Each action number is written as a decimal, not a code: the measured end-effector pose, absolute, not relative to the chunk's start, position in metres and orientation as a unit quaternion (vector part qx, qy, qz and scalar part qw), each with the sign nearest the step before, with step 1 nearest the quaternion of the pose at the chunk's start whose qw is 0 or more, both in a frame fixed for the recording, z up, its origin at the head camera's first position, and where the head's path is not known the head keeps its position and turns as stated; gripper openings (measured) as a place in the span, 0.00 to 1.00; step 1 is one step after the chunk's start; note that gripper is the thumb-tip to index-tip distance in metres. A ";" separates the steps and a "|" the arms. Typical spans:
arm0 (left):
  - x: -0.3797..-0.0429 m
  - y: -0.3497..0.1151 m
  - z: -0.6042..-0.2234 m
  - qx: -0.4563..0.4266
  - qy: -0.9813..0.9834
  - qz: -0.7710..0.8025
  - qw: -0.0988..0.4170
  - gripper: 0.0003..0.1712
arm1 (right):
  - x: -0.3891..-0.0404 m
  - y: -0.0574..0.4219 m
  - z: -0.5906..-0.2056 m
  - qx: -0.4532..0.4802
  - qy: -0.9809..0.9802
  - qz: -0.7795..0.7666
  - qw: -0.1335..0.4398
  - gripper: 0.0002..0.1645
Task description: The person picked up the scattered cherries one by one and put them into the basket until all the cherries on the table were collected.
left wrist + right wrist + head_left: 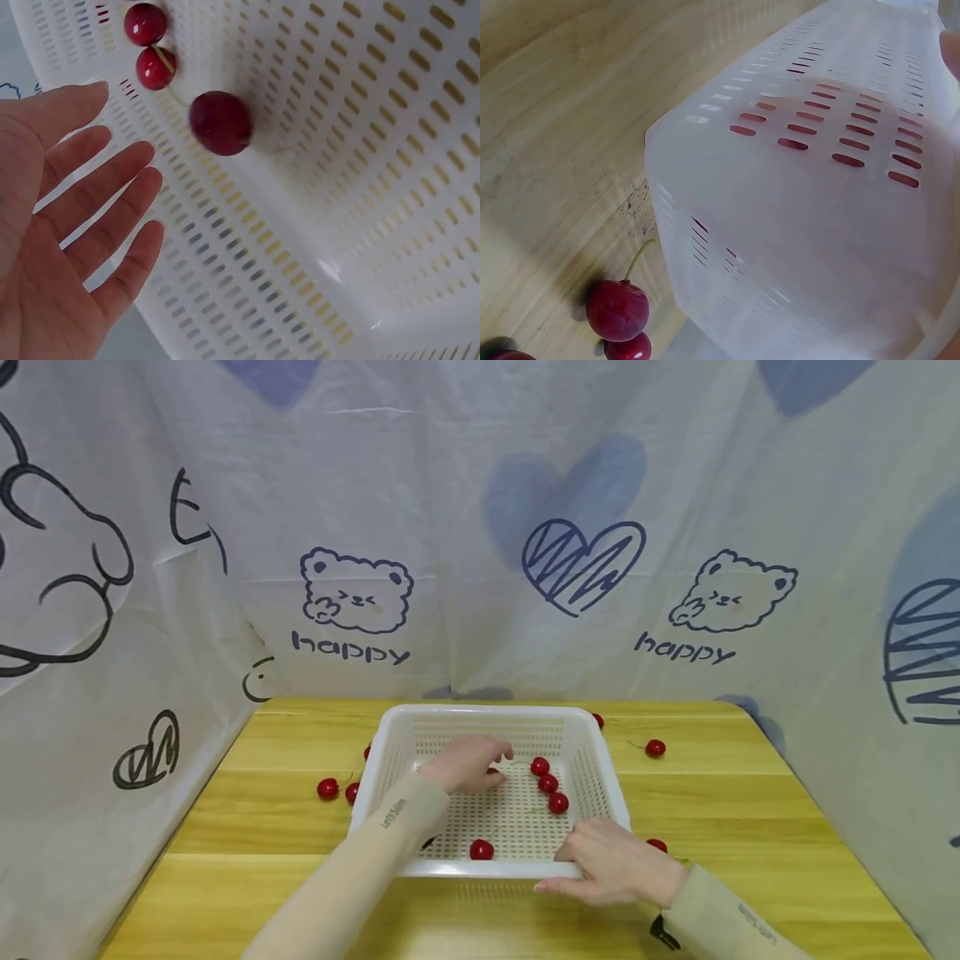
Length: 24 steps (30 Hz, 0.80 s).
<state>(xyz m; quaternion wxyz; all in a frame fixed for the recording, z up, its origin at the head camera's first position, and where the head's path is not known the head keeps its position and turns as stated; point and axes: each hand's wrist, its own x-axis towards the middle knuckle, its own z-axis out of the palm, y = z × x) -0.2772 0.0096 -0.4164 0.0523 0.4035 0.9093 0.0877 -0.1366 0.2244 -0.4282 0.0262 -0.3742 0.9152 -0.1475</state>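
Note:
A white perforated plastic basket [487, 868] stands on the table with several red cherries inside. My left hand [468, 764] reaches into it, and the left wrist view shows that hand's fingers [120, 270] spread and relaxed, holding nothing. One dark cherry [220, 123] lies apart from those fingertips. Along the basket's right side are three cherries [547, 784], and another cherry [482, 849] is by the front wall. My right hand [615, 862] grips the front right corner of the rim, its fingers curled over the edge and the thumb outside.
Left of the basket, loose cherries [327, 788] lie on the wooden table [247, 827]. To its right are a cherry [656, 748] with a stem and another cherry [657, 845] partly behind my right hand. A printed cloth [465, 510] hangs behind the table.

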 end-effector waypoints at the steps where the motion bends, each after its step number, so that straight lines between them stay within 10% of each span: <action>1: -0.277 0.009 -0.415 0.399 0.911 0.090 0.054 0.20 | -0.137 0.224 -0.428 -0.373 0.916 -0.148 0.027 0.28; 24: -0.286 -0.091 -0.360 0.295 0.927 0.210 -0.094 0.18 | -0.141 0.230 -0.422 -0.369 0.904 -0.215 0.001 0.21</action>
